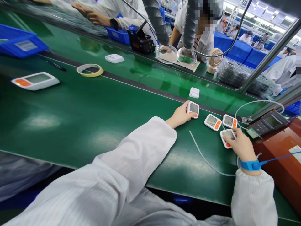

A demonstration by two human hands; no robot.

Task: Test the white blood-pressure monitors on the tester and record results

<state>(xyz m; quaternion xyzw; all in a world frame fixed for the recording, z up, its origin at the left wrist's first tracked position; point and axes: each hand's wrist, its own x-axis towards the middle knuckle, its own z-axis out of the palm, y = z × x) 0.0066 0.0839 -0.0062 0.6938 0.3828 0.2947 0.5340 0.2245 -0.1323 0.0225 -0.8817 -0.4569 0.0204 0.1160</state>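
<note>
My left hand [180, 116] is closed around the edges of a small white blood pressure monitor [193, 107] with orange buttons and a grey screen, near the belt's edge. To the right, my right hand [242, 144] grips another such monitor [225, 134], thumb across its face and fingers at its far side. A blue wrist strap [251, 165] with a cord is on that wrist. Between the hands lies a third monitor [213, 122], digits showing on its screen. One more lit monitor [229, 121] sits just beyond my right fingers. A thin clear tube [204, 158] curves over the green bench.
A handheld meter [270, 124] rests on an orange-brown box [279, 153] at right. White units [194, 92] lie on the green conveyor [150, 78]. Leftward are a tape roll [89, 74], a larger monitor [35, 81] and a blue bin [22, 40]. Co-workers sit opposite, beneath fume hoses [155, 18].
</note>
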